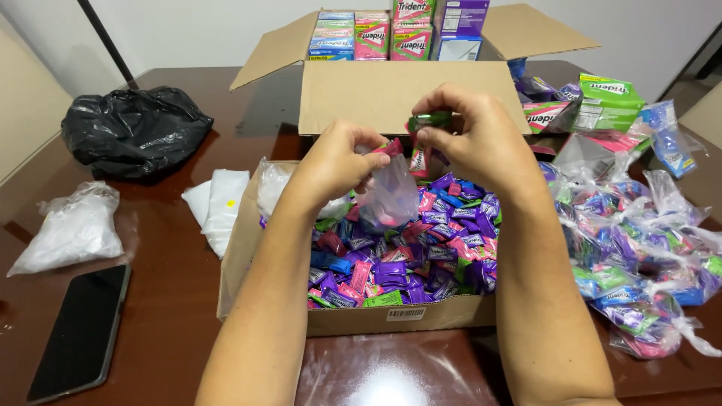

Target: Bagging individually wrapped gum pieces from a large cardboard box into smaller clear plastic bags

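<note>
My left hand [335, 162] pinches the mouth of a small clear plastic bag [389, 197] together with a pink wrapped candy piece [391, 146]. My right hand [470, 135] grips a green wrapped piece [430, 120] just above the bag's mouth. Both hands hover over a low cardboard box [248, 248] filled with several purple, pink, blue and green wrapped pieces [410, 256].
A tall open carton [391, 94] with gum packs stands behind. Filled, knotted clear bags [639, 248] pile at the right. At the left lie a black plastic bag [135, 129], a bundle of clear bags [71, 229], white folded bags [222, 203] and a black phone [81, 331].
</note>
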